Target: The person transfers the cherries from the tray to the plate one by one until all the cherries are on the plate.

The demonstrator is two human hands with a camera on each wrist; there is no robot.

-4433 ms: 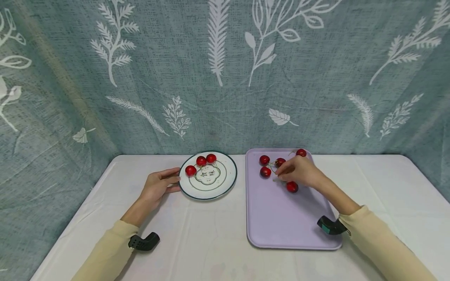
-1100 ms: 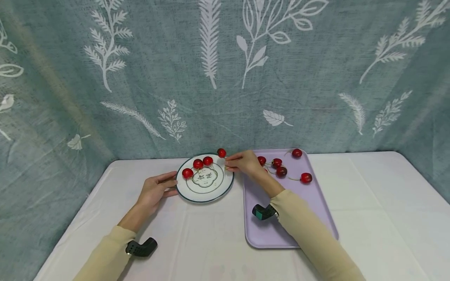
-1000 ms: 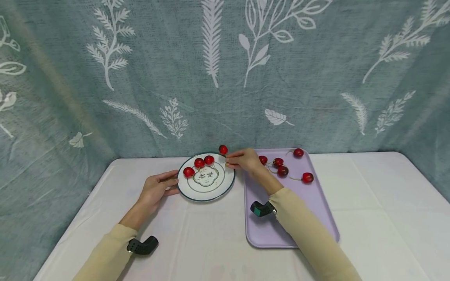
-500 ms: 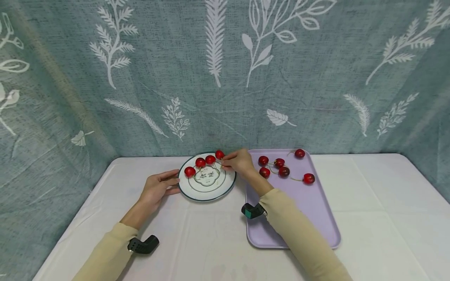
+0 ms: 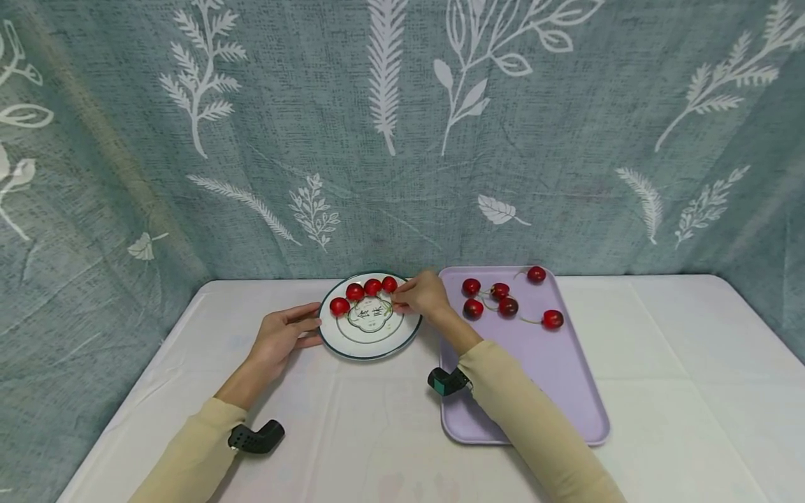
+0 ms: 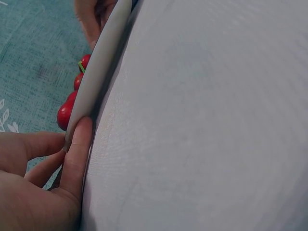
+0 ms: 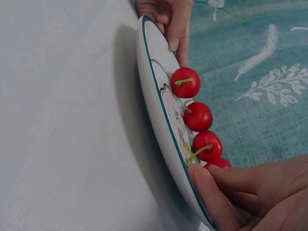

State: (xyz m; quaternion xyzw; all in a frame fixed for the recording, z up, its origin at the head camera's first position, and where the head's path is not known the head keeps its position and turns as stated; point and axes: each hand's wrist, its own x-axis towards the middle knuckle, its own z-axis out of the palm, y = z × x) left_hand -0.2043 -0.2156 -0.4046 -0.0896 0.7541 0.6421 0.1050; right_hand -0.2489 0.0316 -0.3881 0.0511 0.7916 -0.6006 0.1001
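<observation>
A white plate (image 5: 365,349) with a dark green rim lies at the middle back of the table. My left hand (image 5: 279,339) holds its left edge, thumb and fingers at the rim in the left wrist view. Several red cherries with green stems, one a cherry (image 5: 339,307) at the left, form a curved row along the plate's back. At the row's right end, my right hand (image 5: 423,293) pinches the stem of a cherry (image 5: 389,284), its fruit close against its neighbour. In the right wrist view that cherry (image 7: 219,162) is partly hidden by the fingers.
To the right, a lilac tray (image 5: 522,391) bears several darker red cherries (image 5: 508,307) near its back, stems attached; the right forearm crosses over it. A white cloth covers the table, and a blue-green leaf-print curtain (image 5: 415,209) hangs behind it.
From the tray, my right hand has carried a cherry leftward to the plate and lowered it beside the three others there. My left hand has stayed at the plate's rim.
</observation>
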